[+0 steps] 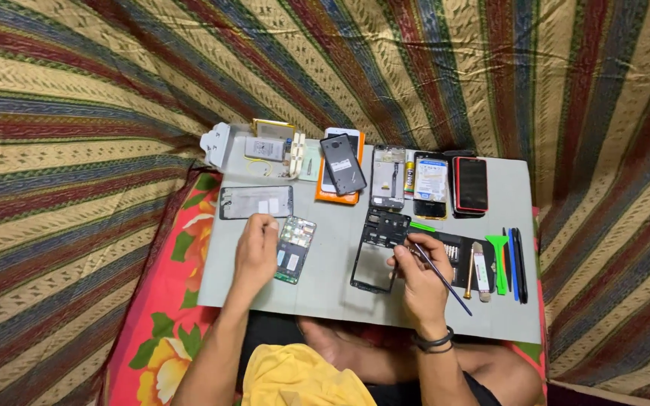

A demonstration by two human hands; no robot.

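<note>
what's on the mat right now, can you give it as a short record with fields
surface: grey work mat on striped cloth
left hand: left hand rests on the green circuit board, fingers flat
right hand: right hand holds a thin screwdriver, tip at the black phone frame
behind: dark phone panel, orange-cased phone, red-edged phone
right side: tool kit, green pry tool
</note>
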